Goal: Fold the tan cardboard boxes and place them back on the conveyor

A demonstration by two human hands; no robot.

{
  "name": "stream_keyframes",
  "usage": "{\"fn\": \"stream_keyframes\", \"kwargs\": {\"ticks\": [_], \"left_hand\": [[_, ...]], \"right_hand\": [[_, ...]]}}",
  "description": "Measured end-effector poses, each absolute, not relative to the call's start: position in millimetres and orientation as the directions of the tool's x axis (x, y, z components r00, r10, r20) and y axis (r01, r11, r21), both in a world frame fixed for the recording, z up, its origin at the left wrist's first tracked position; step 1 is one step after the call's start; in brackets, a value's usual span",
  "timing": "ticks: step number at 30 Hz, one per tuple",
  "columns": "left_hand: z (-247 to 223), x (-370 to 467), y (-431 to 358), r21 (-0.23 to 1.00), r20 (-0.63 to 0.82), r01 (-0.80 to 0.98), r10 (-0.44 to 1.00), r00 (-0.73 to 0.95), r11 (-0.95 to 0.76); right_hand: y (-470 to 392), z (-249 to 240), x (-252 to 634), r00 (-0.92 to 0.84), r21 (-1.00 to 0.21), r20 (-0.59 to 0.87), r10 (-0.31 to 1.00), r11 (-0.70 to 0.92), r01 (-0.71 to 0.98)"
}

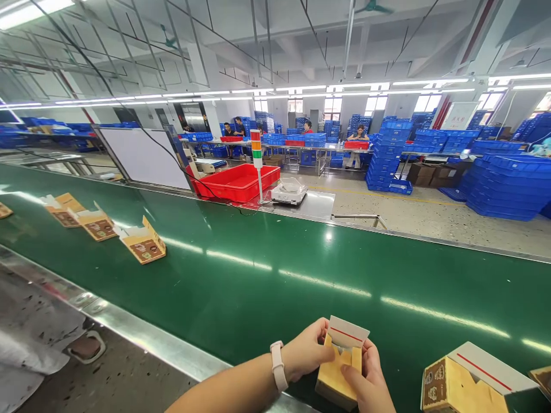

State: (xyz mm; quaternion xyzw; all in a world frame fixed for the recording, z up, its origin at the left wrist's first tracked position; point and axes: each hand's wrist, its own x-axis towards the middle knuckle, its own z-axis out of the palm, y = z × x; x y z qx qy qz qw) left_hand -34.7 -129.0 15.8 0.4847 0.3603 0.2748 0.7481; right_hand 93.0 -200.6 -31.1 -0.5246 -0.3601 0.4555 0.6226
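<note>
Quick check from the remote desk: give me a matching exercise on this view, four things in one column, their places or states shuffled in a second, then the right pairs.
Things:
1. small yellow carton
2. red tray
3. stacked blue crates
4. three open cartons

Places or states:
A. on the floor past the belt
B. lying on the green belt, far left
C. held in both hands, white flap up
D. on the bench behind the belt, beside the signal light

Pairs: 1-C, 2-D, 3-A, 4-B. The left hand and right hand grip the carton.
</note>
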Motion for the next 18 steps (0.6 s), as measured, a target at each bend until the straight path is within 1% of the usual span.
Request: {"fn": "stream_keyframes", "kwargs": {"ticks": [2,3,6,9,11,14,16,18], "left_hand": [[15,-27,-131,0.906,-0.279,-0.077,0.725,0.629,0.416],[15,-25,-132,0.909,-0.262,-0.091,0.725,0.637,0.408],[15,-27,-133,0.932,-0.172,-0.167,0.796,0.58,0.323],[19,-44,-134,0.941,-0.119,-0.236,0.888,0.444,0.244],[25,-60,-134,0.946,-0.114,-0.25,0.933,0.342,0.207],[35,-85,-134,0.952,-0.157,-0.235,0.973,0.166,0.194],[40,-99,-134,0.95,-0.198,-0.233,0.978,0.06,0.207],[42,-109,-134,0.945,-0.228,-0.242,0.974,-0.006,0.22]], "right_hand": [[-202,-29,97,0.335,-0.977,-0.048,0.941,0.026,-0.214],[-204,-29,98,0.35,-0.976,-0.045,0.936,0.032,-0.213],[-213,-36,103,0.394,-0.984,0.029,0.919,0.094,-0.148],[-226,-46,114,0.372,-0.986,0.169,0.913,0.158,0.06],[-233,-48,126,0.332,-0.968,0.192,0.924,0.123,0.218],[-236,-45,148,0.346,-0.917,0.195,0.918,0.046,0.395],[-234,-39,163,0.396,-0.869,0.28,0.875,0.056,0.491],[-234,-31,176,0.425,-0.822,0.376,0.823,0.086,0.562]]}}
